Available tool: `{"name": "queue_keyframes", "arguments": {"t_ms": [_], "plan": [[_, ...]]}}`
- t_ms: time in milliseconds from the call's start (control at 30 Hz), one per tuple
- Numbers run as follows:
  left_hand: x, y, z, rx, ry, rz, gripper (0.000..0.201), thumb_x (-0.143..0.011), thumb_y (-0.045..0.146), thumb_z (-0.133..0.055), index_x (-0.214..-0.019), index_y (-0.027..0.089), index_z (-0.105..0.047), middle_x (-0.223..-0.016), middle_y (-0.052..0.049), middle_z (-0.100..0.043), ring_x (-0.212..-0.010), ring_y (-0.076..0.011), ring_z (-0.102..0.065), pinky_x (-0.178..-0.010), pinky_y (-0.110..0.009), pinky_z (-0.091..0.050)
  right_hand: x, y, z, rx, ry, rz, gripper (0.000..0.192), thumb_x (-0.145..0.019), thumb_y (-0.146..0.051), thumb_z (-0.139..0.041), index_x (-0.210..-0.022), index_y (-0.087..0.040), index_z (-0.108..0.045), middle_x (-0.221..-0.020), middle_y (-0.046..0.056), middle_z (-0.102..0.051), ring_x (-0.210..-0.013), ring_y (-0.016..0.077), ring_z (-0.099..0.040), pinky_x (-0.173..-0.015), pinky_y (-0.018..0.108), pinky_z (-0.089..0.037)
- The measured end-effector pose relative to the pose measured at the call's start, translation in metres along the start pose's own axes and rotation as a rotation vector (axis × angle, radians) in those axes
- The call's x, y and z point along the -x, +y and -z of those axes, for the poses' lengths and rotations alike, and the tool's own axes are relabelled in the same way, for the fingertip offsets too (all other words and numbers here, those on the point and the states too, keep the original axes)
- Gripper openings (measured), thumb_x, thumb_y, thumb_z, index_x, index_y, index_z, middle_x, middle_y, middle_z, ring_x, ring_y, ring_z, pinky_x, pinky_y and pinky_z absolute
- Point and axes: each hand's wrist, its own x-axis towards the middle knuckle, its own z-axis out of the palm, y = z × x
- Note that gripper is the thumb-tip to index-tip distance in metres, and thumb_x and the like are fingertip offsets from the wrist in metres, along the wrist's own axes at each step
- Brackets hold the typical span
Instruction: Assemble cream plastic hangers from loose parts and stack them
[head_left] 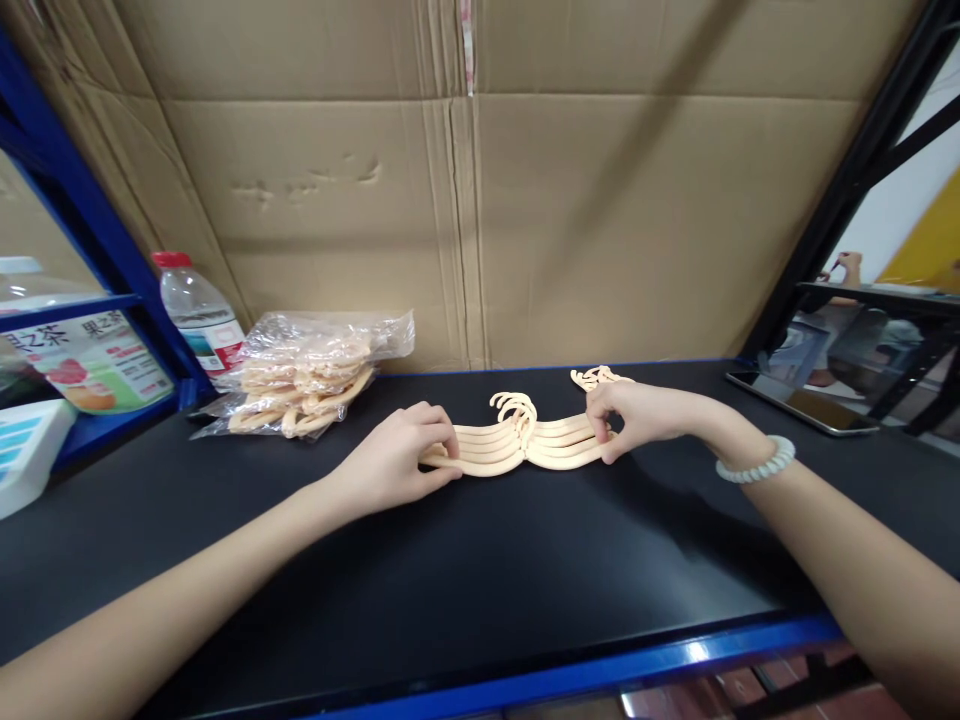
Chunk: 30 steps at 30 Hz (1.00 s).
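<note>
Several beige clothes hangers (495, 452) lie together in a row on the black tabletop, their curved hooks pointing away from me. My left hand (405, 452) is closed on the left ends of the hangers, thumb at the near side and fingers over the top. At the right ends, my right hand (626, 415) pinches them between thumb and fingers, with a pale beaded bracelet on its wrist. Just behind that hand show the hooks of more beige hangers (596, 377); the rest of them is hidden.
Clear plastic bags of beige hangers (300, 375) lie at the back left, beside a red-capped bottle (199, 310). A phone or tablet (801, 402) rests at the right. Cardboard (315, 220) walls the back, and a blue edge (585, 665) runs along the front.
</note>
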Motion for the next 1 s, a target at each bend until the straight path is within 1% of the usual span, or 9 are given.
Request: {"name": "queue_keyframes", "arguments": {"t_ms": [100,200,300,367,467,533,633,800,1000], "plan": [[0.004,0.014,-0.004,-0.158,0.009,0.025,0.010,-0.080,0.024,-0.058,-0.087,0.018,-0.062,-0.095,-0.006,-0.061,-0.088,-0.0226,-0.055,-0.076,-0.036,-0.045,0.002,-0.011,0.000,0.099,-0.002,-0.052,0.015,-0.065,-0.025,-0.077,-0.067,-0.017,-0.065,-0.075,0.002,-0.060,-0.073,0.0168,-0.056,-0.068,0.028,-0.041],[0.010,0.037,-0.013,-0.248,0.060,0.066,0.026,-0.084,0.024,-0.052,-0.108,0.015,-0.058,-0.111,-0.012,-0.059,-0.101,-0.0277,-0.054,-0.082,-0.042,-0.046,0.010,-0.034,-0.005,0.251,0.073,-0.143,0.018,-0.065,-0.024,-0.076,-0.078,-0.015,-0.067,-0.084,0.008,-0.062,-0.079,0.0218,-0.059,-0.070,0.030,-0.045],[0.017,0.057,-0.026,-0.206,0.047,0.047,0.052,-0.087,0.037,-0.051,-0.133,0.014,-0.044,-0.138,-0.016,-0.047,-0.125,-0.0310,-0.044,-0.100,-0.048,-0.039,0.018,-0.061,-0.020,0.320,0.226,-0.166,0.034,-0.076,-0.027,-0.066,-0.105,-0.008,-0.065,-0.103,0.018,-0.064,-0.095,0.0297,-0.060,-0.081,0.037,-0.049],[0.021,0.062,-0.034,-0.210,-0.027,0.046,0.065,-0.091,0.048,-0.041,-0.143,0.012,-0.030,-0.148,-0.017,-0.035,-0.136,-0.0334,-0.031,-0.107,-0.053,-0.031,0.018,-0.075,-0.034,0.324,0.292,-0.120,0.054,-0.087,-0.038,-0.051,-0.128,-0.002,-0.052,-0.125,0.025,-0.055,-0.117,0.0359,-0.052,-0.094,0.045,-0.045],[0.021,0.059,-0.041,-0.235,-0.084,0.065,0.073,-0.093,0.056,-0.029,-0.147,0.008,-0.021,-0.153,-0.018,-0.022,-0.142,-0.0347,-0.017,-0.111,-0.060,-0.019,0.011,-0.083,-0.052,0.340,0.231,-0.172,0.067,-0.093,-0.040,-0.031,-0.140,0.008,-0.032,-0.146,0.029,-0.030,-0.137,0.0395,-0.025,-0.108,0.054,-0.030],[0.019,0.053,-0.042,-0.246,-0.103,0.091,0.076,-0.093,0.059,-0.025,-0.148,0.008,-0.018,-0.154,-0.017,-0.016,-0.143,-0.0350,-0.012,-0.111,-0.061,-0.014,0.003,-0.080,-0.059,0.325,0.165,-0.225,0.069,-0.093,-0.039,-0.027,-0.142,0.009,-0.027,-0.149,0.027,-0.023,-0.139,0.0382,-0.017,-0.110,0.054,-0.025],[0.015,0.046,-0.042,-0.225,-0.150,0.151,0.077,-0.092,0.061,-0.022,-0.149,0.009,-0.017,-0.155,-0.016,-0.013,-0.143,-0.0347,-0.009,-0.111,-0.061,-0.012,-0.006,-0.073,-0.063,0.279,0.137,-0.245,0.069,-0.092,-0.038,-0.025,-0.144,0.007,-0.023,-0.150,0.025,-0.020,-0.140,0.0353,-0.014,-0.112,0.052,-0.022],[0.005,0.033,-0.039,-0.148,-0.222,0.203,0.073,-0.093,0.061,-0.016,-0.149,0.014,-0.016,-0.155,-0.013,-0.012,-0.144,-0.0322,-0.007,-0.111,-0.060,-0.008,-0.021,-0.064,-0.066,0.235,0.164,-0.225,0.068,-0.092,-0.037,-0.023,-0.145,0.005,-0.021,-0.152,0.023,-0.018,-0.141,0.0329,-0.014,-0.113,0.048,-0.019],[-0.018,0.007,-0.038,-0.119,-0.242,0.245,0.081,-0.090,0.065,-0.017,-0.148,0.009,-0.018,-0.155,-0.017,-0.011,-0.144,-0.0332,-0.007,-0.110,-0.060,-0.006,-0.055,-0.042,-0.069,0.203,0.264,-0.202,0.068,-0.091,-0.038,-0.026,-0.143,0.006,-0.026,-0.150,0.025,-0.023,-0.140,0.0343,-0.018,-0.113,0.048,-0.018]]}}
